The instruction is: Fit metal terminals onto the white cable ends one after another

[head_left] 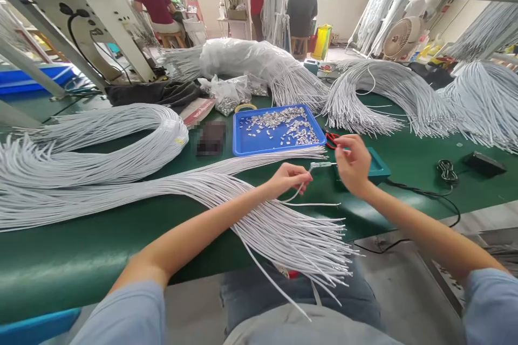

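My left hand (289, 178) is closed, its fingers pinching a white cable (293, 195) that curves below them. Just beyond those fingertips is a small, slim, pale clear-looking piece (321, 165), with a thin end reaching toward my right hand (354, 166). The right fingers are closed in a pinch, and what lies between them is mostly hidden. Under my left forearm a large bundle of white cables (283, 232) fans out, its loose ends toward the right. A teal tray (378, 163) sits partly behind my right hand.
Small metal parts lie in a blue tray (238, 137). Red-handled pliers or scissors (332, 139) rest beside it. More cable bundles (162, 135) line the green table (101, 264). A black box (483, 163) and cords (447, 171) are at right. People sit farther back.
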`<state>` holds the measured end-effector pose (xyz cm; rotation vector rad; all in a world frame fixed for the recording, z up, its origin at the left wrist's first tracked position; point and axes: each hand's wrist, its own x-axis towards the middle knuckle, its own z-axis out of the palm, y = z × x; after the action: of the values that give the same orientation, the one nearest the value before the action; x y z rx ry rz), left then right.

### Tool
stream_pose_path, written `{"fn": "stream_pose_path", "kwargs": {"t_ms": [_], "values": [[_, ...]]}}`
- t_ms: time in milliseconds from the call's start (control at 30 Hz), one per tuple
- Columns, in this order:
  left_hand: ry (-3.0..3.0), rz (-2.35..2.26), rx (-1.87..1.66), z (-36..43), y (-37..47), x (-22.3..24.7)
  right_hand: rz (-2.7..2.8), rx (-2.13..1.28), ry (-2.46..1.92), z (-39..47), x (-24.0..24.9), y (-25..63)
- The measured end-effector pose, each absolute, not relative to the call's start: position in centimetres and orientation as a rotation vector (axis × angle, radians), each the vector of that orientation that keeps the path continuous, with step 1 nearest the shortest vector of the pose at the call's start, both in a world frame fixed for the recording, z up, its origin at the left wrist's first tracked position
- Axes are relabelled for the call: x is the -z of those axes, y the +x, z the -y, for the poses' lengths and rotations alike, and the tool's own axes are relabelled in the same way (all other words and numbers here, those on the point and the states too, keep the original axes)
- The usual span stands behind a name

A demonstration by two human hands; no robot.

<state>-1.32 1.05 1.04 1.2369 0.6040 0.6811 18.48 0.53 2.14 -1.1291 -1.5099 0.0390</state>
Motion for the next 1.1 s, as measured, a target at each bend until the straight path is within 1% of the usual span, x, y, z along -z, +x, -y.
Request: {"fn": "stream_pose_path", "kwargs": {"t_ms": [67, 167, 333, 533, 767, 1100], "values": [[1.195, -0.668, -0.766, -2.3, -1.5, -0.2, 1.491, -0.203, -1.034, -0.5, -1.0, 15.9], [1.151, -0.738, -0.84, -3.1, -1.7, 0.4, 1.427, -0.403, -1.005, -1.2, 1.3, 13.6], [1.146, -0.759, -0.85, -2.6, -1.6, 0.2, 1.43, -0.647, -0.944, -1.6, 3.6, 14.2], [1.203, -0.743, -0.813, -2.7, -1.7, 0.1, 1.567, -0.729, -0.785, -0.8, 3.0, 14.6], [1.207, -0.701, -0.816, -2.7, -1.9, 0.2, 1.483, -0.813, -0.798, -0.5, 2.6, 14.4], [1.168, -0.694, -0.833, -2.6, -1.7, 0.1, 1.409, -0.776, -0.901, 0.0, 2.0, 14.2]]}}
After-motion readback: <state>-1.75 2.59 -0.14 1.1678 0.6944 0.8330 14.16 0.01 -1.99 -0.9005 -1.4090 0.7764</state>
